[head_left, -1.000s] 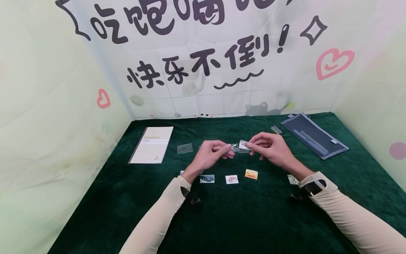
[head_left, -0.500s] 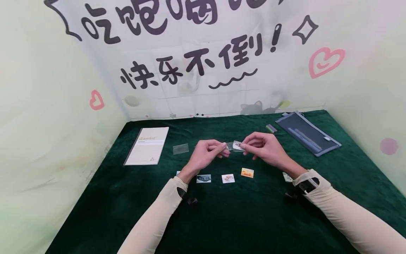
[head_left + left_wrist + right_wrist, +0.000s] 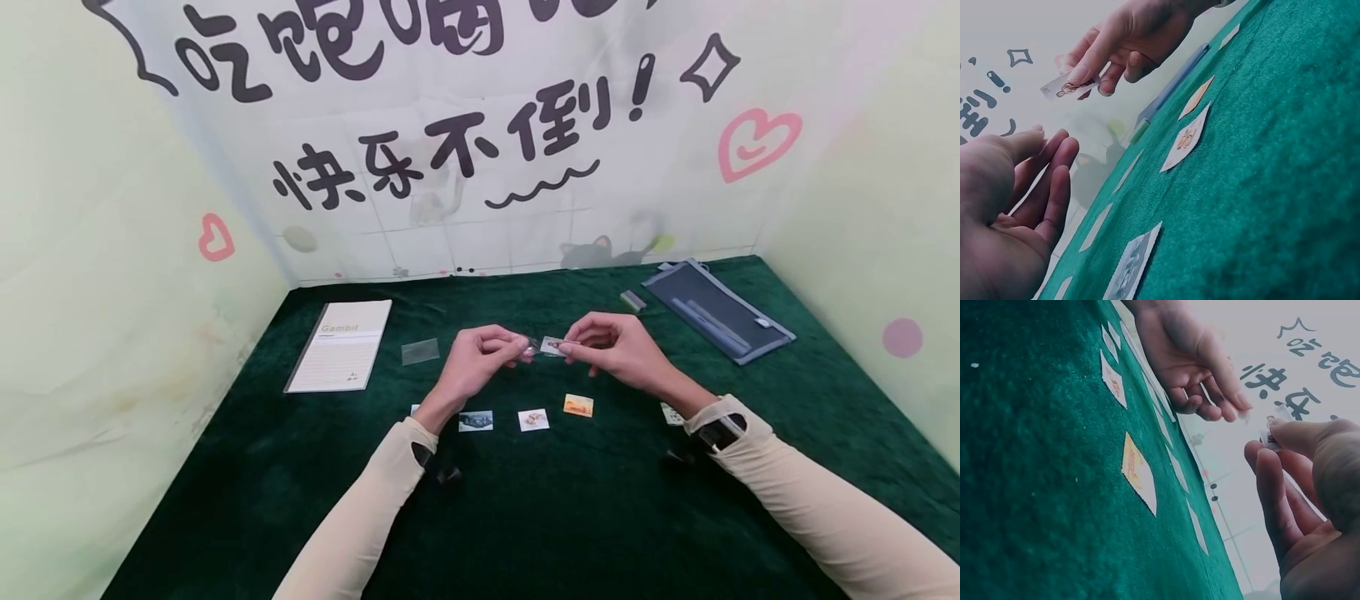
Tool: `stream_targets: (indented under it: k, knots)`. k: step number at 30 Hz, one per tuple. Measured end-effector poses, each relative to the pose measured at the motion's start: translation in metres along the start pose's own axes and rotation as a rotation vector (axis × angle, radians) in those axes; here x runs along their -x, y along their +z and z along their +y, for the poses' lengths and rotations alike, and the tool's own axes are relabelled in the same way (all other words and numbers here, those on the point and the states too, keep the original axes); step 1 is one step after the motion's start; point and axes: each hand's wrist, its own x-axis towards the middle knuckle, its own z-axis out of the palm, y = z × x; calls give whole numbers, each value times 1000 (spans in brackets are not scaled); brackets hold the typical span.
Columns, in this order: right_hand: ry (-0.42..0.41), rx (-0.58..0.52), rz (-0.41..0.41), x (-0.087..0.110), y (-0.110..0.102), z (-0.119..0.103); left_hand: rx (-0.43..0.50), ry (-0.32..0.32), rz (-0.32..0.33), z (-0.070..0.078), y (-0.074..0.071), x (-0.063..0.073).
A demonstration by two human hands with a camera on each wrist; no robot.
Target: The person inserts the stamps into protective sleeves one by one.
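Observation:
My left hand (image 3: 483,354) pinches a small clear plastic sleeve (image 3: 534,342) between thumb and fingers, above the cloth. Facing it, my right hand (image 3: 618,348) holds a small white stamp (image 3: 551,345) with a dark reddish figure, thumb on top. In the head view the stamp's free end is right beside the sleeve. Below the hands lie a blue stamp (image 3: 476,421), a white stamp (image 3: 533,420) and an orange stamp (image 3: 578,406). My right wrist partly hides a pale stamp (image 3: 672,414); another pale stamp (image 3: 415,409) shows beside my left wrist.
Dark green cloth (image 3: 540,517) covers the table. A flat clear sleeve (image 3: 420,352) lies left of my hands, beside a white notebook (image 3: 337,346). At the back right are a small green-and-grey block (image 3: 633,301) and a blue mesh zip pouch (image 3: 716,308) with pen-like things inside.
The head view has turned slightly right, so everything sits further left in it. Both hands keep their pinches; the stamp and sleeve stay close together with slight shifts of the fingers.

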Motion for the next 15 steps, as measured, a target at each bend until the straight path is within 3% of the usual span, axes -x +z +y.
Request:
stream_targets:
  k: [6, 15]
  knots:
    - [-2, 12, -22, 2, 1, 1, -5, 23, 8, 2, 2, 1]
    - [35, 75, 83, 1, 0, 1, 6, 9, 44, 2, 2, 2]
